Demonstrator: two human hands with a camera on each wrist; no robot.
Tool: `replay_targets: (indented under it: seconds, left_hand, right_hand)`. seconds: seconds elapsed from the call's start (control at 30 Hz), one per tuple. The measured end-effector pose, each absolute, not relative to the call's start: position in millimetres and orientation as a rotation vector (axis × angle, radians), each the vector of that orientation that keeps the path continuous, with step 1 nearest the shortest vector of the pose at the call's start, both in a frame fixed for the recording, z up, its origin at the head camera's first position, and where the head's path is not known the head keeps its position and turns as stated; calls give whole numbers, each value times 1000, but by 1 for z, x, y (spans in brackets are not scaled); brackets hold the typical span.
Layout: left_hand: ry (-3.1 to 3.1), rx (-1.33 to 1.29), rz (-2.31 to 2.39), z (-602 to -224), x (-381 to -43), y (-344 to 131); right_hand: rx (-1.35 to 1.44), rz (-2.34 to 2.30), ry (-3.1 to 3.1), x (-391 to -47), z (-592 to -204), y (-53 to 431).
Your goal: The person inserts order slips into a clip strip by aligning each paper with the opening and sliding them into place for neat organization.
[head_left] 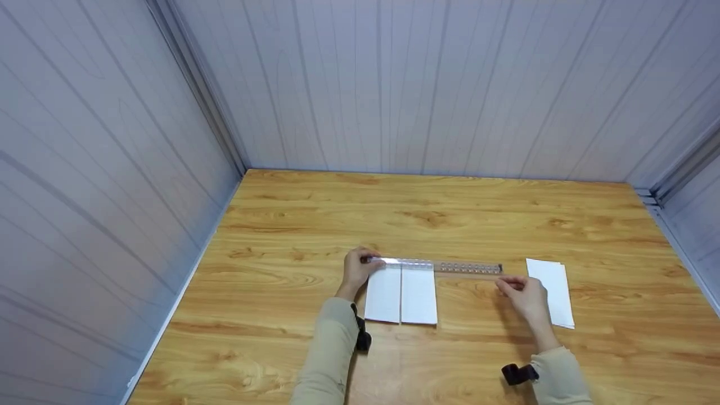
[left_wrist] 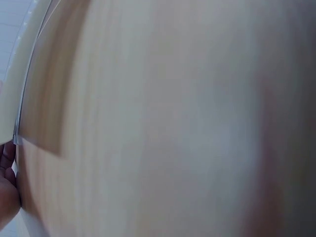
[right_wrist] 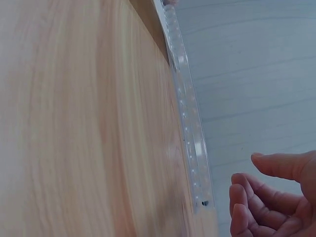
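A long clear ruler, patterned with round cutouts, spans the far edge of two white paper pieces and extends past them to the right. The left paper piece and the right paper piece lie side by side, a thin gap between them. My left hand grips the ruler's left end; in the left wrist view only part of that hand shows. Just off the ruler's right end is my right hand. In the right wrist view its thumb and loosely bent fingers are apart, with nothing between them.
More white paper, seemingly two overlapping pieces, lies on the wood-grain table right of my right hand. Pale panel walls rise behind the table and along its sides. A black wrist camera sits on the left sleeve.
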State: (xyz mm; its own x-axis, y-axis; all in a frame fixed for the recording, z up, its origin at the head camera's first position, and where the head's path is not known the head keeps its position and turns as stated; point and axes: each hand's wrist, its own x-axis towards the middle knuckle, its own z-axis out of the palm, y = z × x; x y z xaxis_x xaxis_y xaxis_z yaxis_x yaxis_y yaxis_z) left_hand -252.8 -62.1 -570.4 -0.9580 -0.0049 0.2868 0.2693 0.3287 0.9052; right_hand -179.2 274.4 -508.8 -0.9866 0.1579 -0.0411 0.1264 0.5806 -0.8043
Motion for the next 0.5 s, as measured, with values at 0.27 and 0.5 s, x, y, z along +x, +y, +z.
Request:
replay_targets:
  seconds: [0.27,0.5]
  left_hand:
    - [-2341,-246,-1707,-570,-251,-62]
    - [-2374,-211,-1704,-570,-253,-62]
  right_hand:
    - [-269,1291,-2775,-178,-507,291]
    - [-323,1264,-2709,-182,-506,303]
